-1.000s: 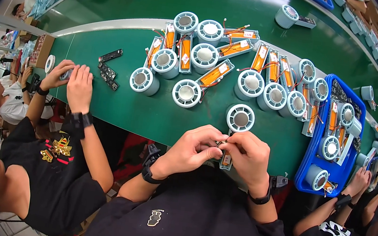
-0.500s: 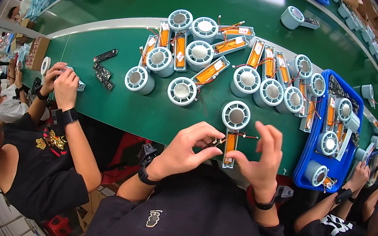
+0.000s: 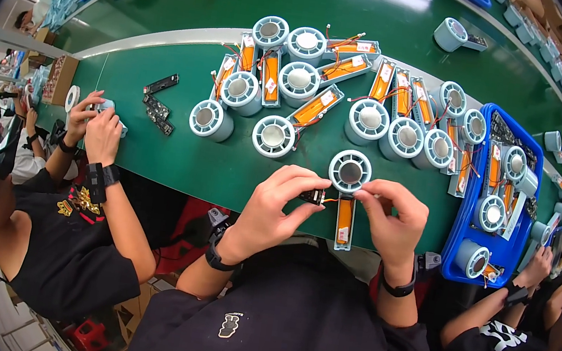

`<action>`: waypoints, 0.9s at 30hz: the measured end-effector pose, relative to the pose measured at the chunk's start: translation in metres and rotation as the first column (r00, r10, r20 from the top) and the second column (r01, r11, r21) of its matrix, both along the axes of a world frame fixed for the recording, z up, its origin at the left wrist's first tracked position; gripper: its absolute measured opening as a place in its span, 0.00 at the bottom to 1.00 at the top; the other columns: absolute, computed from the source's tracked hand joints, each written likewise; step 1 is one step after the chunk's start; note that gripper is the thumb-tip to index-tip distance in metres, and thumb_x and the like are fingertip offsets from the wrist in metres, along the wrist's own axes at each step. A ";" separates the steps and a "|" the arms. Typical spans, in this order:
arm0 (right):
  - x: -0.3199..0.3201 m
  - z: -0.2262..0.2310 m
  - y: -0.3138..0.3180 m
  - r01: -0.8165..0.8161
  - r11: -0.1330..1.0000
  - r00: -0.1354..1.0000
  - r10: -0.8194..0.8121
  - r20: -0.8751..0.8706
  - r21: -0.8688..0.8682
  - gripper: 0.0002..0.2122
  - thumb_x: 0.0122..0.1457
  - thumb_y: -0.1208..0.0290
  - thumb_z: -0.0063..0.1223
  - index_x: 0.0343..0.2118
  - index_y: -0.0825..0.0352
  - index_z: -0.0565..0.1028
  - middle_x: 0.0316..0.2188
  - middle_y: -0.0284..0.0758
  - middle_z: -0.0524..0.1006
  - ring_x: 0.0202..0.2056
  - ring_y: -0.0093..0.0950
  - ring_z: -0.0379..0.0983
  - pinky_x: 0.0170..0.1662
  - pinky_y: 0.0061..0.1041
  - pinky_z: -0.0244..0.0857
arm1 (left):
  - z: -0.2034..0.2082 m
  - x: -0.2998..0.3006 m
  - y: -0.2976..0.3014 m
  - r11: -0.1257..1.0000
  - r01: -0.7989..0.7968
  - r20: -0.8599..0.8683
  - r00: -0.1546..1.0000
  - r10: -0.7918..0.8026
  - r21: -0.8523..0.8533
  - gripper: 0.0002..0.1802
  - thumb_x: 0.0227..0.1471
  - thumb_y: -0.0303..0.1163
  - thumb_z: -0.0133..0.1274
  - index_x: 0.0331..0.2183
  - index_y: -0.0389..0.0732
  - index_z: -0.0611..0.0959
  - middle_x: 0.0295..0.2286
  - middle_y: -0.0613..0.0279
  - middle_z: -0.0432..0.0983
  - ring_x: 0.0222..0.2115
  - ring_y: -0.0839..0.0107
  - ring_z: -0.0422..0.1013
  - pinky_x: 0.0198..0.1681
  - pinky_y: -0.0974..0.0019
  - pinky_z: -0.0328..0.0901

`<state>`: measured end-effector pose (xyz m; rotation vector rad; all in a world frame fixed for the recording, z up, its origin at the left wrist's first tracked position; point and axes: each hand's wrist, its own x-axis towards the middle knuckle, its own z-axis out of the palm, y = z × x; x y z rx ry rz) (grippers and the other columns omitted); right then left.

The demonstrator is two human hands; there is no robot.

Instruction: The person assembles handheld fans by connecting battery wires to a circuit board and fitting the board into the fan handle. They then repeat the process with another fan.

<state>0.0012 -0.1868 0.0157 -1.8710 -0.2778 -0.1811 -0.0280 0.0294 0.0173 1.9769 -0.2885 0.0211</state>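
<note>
My left hand (image 3: 280, 207) pinches a small black circuit board (image 3: 312, 195), most of it hidden by the fingers. From its end a short orange-red wire runs toward a light-blue unit with a round ribbed head (image 3: 350, 172) and a narrow handle. In that handle lies an orange battery pack (image 3: 345, 219) with a white label. My right hand (image 3: 393, 215) has thumb and forefinger closed at the lower right rim of the round head. Whatever the right fingertips grip is hidden. The unit lies at the green table's front edge, its handle toward me.
Several similar light-blue units (image 3: 298, 82) lie grouped beyond my hands. Black circuit boards (image 3: 156, 113) lie to the left. A blue tray (image 3: 451, 258) with more units and boards stands at right. Co-workers' hands (image 3: 103, 134) are at left, others (image 3: 535, 266) at right.
My right hand has gone from spread fingers to a pinch by the round head. The left hand has shifted slightly, and the board in it now points toward the unit.
</note>
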 end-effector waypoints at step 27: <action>0.006 -0.009 0.009 -0.306 0.952 0.932 0.303 0.198 -0.018 0.05 0.53 0.85 0.62 0.33 0.71 0.80 0.30 0.40 0.83 0.30 0.36 0.83 0.31 0.27 0.75 | -0.015 0.000 -0.013 0.981 0.028 0.052 0.998 -0.018 -0.192 0.25 0.43 0.13 0.67 0.45 0.36 0.84 0.43 0.53 0.78 0.45 0.63 0.77 0.48 0.64 0.74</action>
